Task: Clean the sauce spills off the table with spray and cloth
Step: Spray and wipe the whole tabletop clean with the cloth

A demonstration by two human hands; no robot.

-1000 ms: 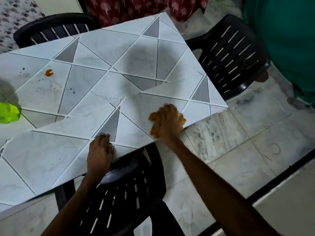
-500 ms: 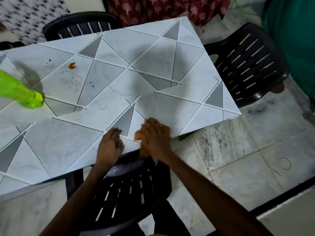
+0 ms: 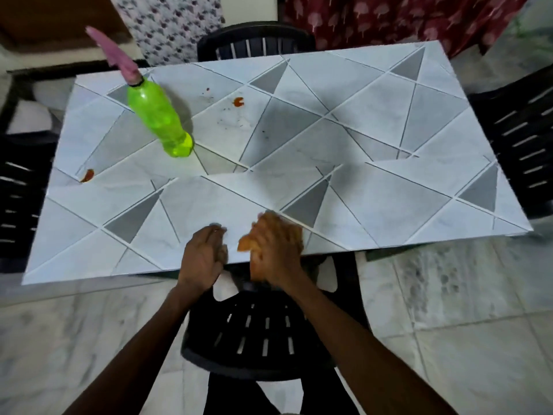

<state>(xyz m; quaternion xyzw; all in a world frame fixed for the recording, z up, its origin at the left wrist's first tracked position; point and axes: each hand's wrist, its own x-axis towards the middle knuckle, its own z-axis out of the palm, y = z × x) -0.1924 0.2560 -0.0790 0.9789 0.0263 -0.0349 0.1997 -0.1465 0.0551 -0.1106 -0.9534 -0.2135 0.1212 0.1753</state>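
The table (image 3: pixel 374 187) has a white and grey triangle-patterned top. Orange-red sauce spills lie on it: one blob (image 3: pixel 238 101) at the far middle with small specks around it, another smear (image 3: pixel 87 175) near the left edge. A green spray bottle (image 3: pixel 155 118) with a pink trigger stands at the far left. My right hand (image 3: pixel 278 244) grips a bunched orange cloth (image 3: pixel 246 243) at the near table edge. My left hand (image 3: pixel 203 256) rests on the same edge just left of it, holding nothing.
Black plastic chairs surround the table: one (image 3: pixel 260 339) tucked under the near edge below my arms, one (image 3: pixel 254 43) at the far side, one (image 3: pixel 523 139) on the right, one (image 3: pixel 18 190) on the left. Patterned fabric hangs behind. The floor is marble tile.
My right hand slid the cloth leftwards along the near edge until it sits beside my left hand. The view swung left, bringing the bottle and left smear into sight.
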